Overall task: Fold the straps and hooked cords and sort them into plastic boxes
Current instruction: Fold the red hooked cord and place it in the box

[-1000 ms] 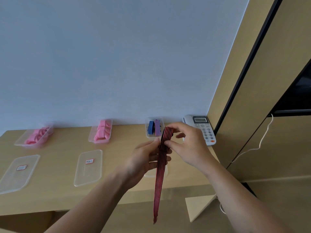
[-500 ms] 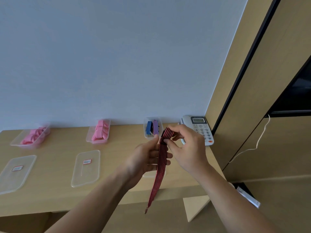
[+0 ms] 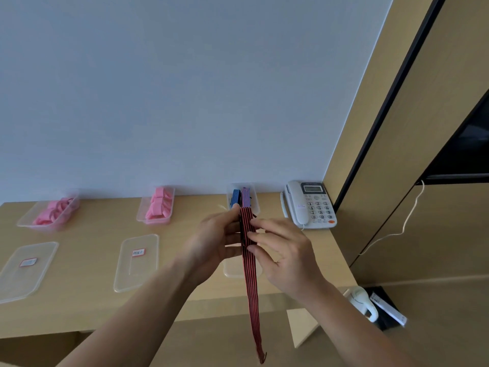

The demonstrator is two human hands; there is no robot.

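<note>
Here: red-black striped strap (image 3: 251,287), flat, hanging.

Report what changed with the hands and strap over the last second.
The right hand gave up its pinch at the top of the red striped strap; its straightened fingers now rest lower against it. The left hand keeps its grip. The boxes, lids and phone stayed put.

3 boxes (image 3: 25,221) (image 3: 140,215) (image 3: 256,200), 3 lids (image 3: 16,282) (image 3: 137,274) (image 3: 231,270), 1 tel (image 3: 308,205)
</note>
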